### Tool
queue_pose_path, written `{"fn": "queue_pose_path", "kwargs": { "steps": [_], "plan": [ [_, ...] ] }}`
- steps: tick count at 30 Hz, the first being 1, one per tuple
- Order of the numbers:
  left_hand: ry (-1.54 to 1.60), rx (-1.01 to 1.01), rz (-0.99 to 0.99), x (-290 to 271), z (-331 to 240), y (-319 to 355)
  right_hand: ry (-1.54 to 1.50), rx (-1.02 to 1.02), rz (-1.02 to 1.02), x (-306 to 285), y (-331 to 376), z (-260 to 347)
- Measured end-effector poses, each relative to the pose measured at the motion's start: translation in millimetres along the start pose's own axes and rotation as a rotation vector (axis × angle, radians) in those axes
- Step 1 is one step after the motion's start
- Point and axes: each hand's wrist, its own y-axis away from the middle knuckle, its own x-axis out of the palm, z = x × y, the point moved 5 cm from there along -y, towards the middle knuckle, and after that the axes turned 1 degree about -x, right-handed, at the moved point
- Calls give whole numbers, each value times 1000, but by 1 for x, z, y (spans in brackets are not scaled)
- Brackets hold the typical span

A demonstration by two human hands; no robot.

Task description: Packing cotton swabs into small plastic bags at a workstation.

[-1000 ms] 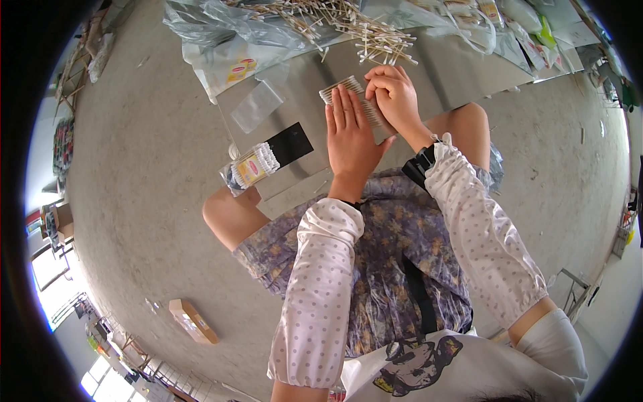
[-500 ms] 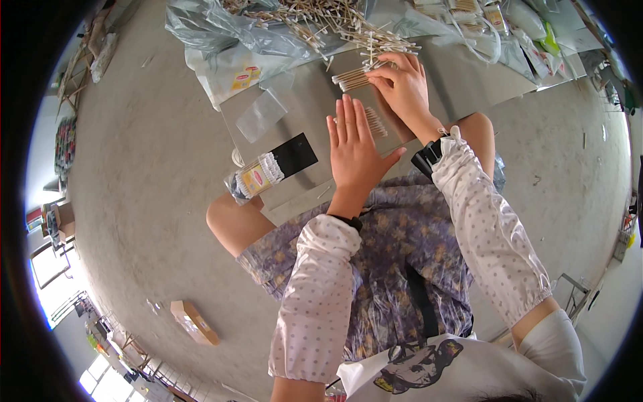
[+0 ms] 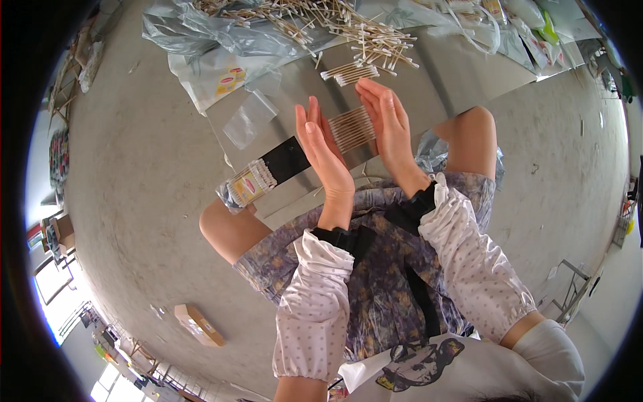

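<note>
Wooden cotton swabs (image 3: 351,128) lie bundled between the spread, flat left hand (image 3: 321,144) and right hand (image 3: 388,124).

Grey board (image 3: 442,74) w/ loose cotton swabs (image 3: 348,27), plastic bags (image 3: 251,117), packed swab bag (image 3: 248,184).

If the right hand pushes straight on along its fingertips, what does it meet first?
Most likely the small aligned bundle of wooden cotton swabs just beyond the right hand, then the loose pile of swabs; height above the grey board is unclear.

Two hands (image 3: 355,134), one filled swab packet (image 3: 249,184), one empty clear bag (image 3: 249,119).
</note>
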Motion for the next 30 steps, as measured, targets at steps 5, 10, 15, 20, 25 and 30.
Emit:
{"fn": "queue_pose_path", "kwargs": {
  "steps": [5, 10, 15, 20, 25, 30],
  "plan": [
    [26, 3, -58, -9, -9, 10, -6, 75, 11, 7, 5, -1],
    [-132, 78, -192, -34, -17, 29, 387, -186, 111, 17, -5, 7],
    [-47, -67, -6, -39, -21, 63, 1275, -525, 208, 42, -6, 4],
    [-25, -164, -48, -44, -26, 72, 1203, -527, 96, 28, -18, 15],
    [-2, -163, -32, -42, -26, 64, 1063, -487, -32, -5, -34, 41],
    [9, -162, 25, -41, -20, 64, 1267, -576, 59, 12, -29, 36]
  ]
}}
